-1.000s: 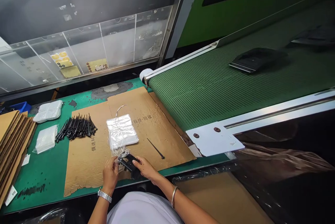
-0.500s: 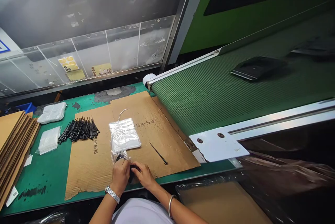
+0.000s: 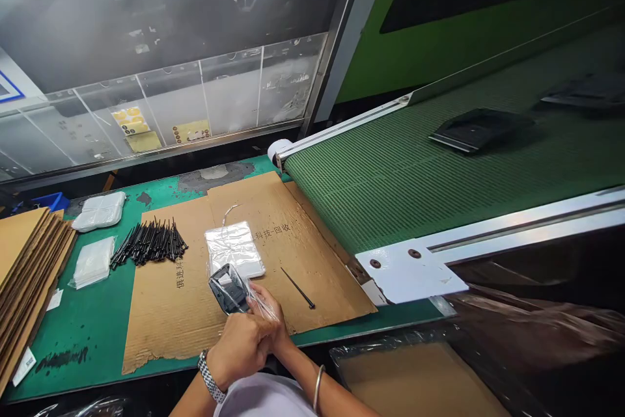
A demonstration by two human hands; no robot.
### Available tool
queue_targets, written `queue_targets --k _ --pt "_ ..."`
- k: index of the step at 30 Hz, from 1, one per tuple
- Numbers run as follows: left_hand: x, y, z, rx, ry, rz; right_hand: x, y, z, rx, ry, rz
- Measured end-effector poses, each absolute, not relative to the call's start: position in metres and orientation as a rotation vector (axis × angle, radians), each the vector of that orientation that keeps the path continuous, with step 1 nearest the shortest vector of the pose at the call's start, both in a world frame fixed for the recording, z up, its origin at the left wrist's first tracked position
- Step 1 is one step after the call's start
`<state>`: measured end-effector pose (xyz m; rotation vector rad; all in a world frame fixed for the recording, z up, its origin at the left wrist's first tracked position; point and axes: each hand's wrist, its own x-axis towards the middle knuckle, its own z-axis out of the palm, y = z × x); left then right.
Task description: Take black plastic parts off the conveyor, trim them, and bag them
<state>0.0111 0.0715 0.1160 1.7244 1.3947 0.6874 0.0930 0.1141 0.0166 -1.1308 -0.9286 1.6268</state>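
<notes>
A black plastic part (image 3: 225, 293) lies inside a clear plastic bag (image 3: 261, 303), held low over the cardboard. My right hand (image 3: 273, 321) grips the part's near end through the film, fingers closed. Across it, my left hand (image 3: 244, 342) is closed at the loose end of the bag; its fingertips are partly hidden. Just beyond the part is a stack of clear bags (image 3: 239, 244), tied with a string. One thin black rod with a thicker end (image 3: 297, 288) lies on the cardboard to the right.
Flat cardboard (image 3: 166, 319) covers the green bench (image 3: 97, 352). Many black rods (image 3: 149, 241) are piled at left, beside two bag stacks (image 3: 92, 261). Cardboard sheets (image 3: 34, 274) stand at far left. A green conveyor (image 3: 390, 183) at right carries black parts (image 3: 473, 129).
The black part has come into view in its bag, turned outward beyond my hands. My left hand has moved right and nearer me, over my right wrist side.
</notes>
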Motion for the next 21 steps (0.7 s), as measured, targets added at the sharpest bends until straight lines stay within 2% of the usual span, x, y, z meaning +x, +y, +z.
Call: queue_targets --k 2,3,5,7,13,21 --pt "0.003 0.069 0.120 1.684 1.315 0.780 0.099 0.119 0.026 -1.120 -0.918 1.664" --pt "-0.001 0.068 0.120 1.530 1.350 0.969 0.102 0.122 0.031 -1.113 -0.912 1.675" --pt "-0.008 0.070 0.114 0.952 1.470 1.445 0.105 0.124 0.042 -1.100 -0.911 1.691" --pt "-0.011 0.075 0.105 0.387 1.484 1.687 0.105 0.123 0.052 -1.092 -0.931 1.706" --pt "-0.016 0.087 0.096 -0.003 1.265 1.512 0.096 0.107 0.067 -1.097 -1.127 1.704" --pt "-0.039 0.086 0.081 -0.167 1.323 1.758 0.131 0.102 0.037 -1.248 -1.500 1.692"
